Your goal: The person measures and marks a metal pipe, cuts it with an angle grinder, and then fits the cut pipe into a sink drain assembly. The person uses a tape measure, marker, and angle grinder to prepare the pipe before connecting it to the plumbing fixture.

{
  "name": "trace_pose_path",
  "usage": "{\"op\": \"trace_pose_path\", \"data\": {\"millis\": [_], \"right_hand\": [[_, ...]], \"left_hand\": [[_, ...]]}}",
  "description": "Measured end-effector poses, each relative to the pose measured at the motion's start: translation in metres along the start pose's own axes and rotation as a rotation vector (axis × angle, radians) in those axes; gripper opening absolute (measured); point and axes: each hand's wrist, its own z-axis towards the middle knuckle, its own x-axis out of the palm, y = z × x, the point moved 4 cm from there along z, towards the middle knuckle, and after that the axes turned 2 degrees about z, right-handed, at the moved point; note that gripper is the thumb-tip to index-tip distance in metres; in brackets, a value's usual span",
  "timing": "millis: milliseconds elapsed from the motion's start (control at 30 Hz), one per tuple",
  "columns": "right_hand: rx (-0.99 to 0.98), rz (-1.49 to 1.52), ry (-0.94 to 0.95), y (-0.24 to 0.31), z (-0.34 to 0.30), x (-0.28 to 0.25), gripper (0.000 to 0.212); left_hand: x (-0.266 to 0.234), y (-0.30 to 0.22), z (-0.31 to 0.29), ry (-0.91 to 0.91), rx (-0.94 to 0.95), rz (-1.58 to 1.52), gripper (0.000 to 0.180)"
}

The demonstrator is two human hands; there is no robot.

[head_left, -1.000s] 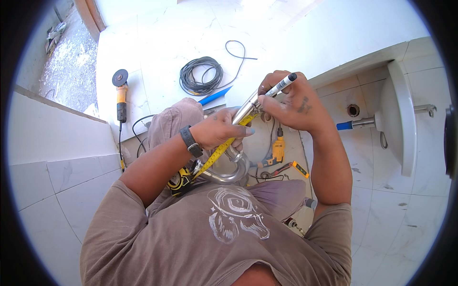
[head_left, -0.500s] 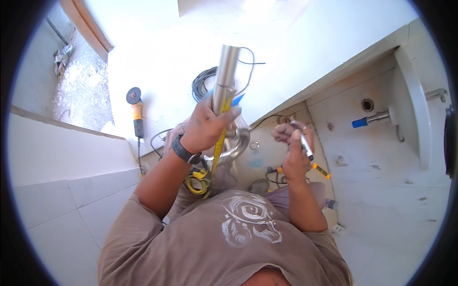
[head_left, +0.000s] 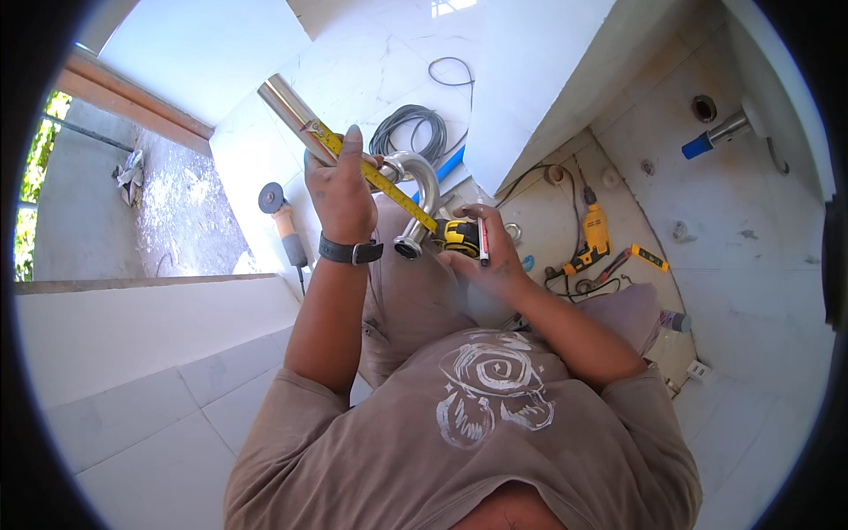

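My left hand (head_left: 343,201) is closed around a shiny metal drain trap: its straight pipe (head_left: 287,99) points to the upper left, and its U-shaped bend (head_left: 424,181) curves round on the right. The yellow blade of a tape measure (head_left: 402,203) lies along the pipe, pinned there under my left thumb. A dark mark shows on the pipe near the blade's end. At the blade's other end, my right hand (head_left: 499,265) grips the black and yellow tape measure case (head_left: 458,235). A white marker (head_left: 483,238) is tucked between the fingers of that same hand.
An angle grinder (head_left: 283,221) lies at left by the doorway. Coiled grey cable (head_left: 411,132) rests on the floor ahead. A yellow drill (head_left: 596,230) and a small yellow level (head_left: 650,257) lie at right. From the right wall juts a pipe with a blue end (head_left: 696,147).
The pipe has tilted leftward and its bend has swung right. My right hand has come in with the marker and taken the tape measure case, which was hanging below my left hand.
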Motion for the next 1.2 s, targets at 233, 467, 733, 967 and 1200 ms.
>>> {"op": "trace_pose_path", "data": {"millis": [233,467,733,967,1200], "right_hand": [[-0.089,-0.178,-0.07,0.033,0.007,-0.009,0.054],[-0.043,-0.309,-0.265,0.034,0.004,-0.051,0.056],[0.571,-0.648,-0.14,-0.126,-0.053,-0.109,0.058],[0.852,-0.897,-0.106,-0.285,-0.05,-0.143,0.048],[0.846,-0.756,0.011,-0.339,-0.058,-0.161,0.038]], "left_hand": [[0.001,0.014,0.003,0.007,-0.145,-0.007,0.043],[0.014,0.055,-0.009,0.144,-0.18,0.051,0.045],[0.003,0.092,0.03,0.056,-0.176,0.302,0.041],[0.015,0.129,0.042,0.148,-0.29,0.454,0.036],[0.031,0.148,0.03,0.311,-0.398,0.575,0.027]]}}
